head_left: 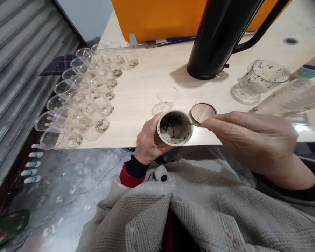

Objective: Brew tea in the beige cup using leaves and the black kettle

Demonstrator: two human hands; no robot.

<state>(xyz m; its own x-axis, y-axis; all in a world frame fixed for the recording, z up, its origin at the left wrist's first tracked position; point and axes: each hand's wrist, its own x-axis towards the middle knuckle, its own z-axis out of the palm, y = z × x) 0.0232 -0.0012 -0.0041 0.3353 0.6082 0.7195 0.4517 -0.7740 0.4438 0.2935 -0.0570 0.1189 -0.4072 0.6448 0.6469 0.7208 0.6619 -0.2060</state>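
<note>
My left hand (148,140) is wrapped round a pale ceramic jar (175,142), tilted so its mouth faces me. Dark dry tea leaves (168,123) lie inside it and cling to its wall. With fingers pinched, my right hand (252,140) holds a thin stick-like tool (193,123) that reaches over the rim into the jar; whether its far end is a spoon I cannot tell. Just behind the jar stands a clear plastic cup (168,94). A round wooden lid (203,112) lies on the table close to my right fingertips.
Several clear plastic cups (80,96) with bits of leaf stand in rows at the left. A tall black kettle (212,38) is at the back. To the right are a ribbed glass (265,77) with leaf specks and stacked plastic cups (296,94). An orange panel (157,19) borders the table.
</note>
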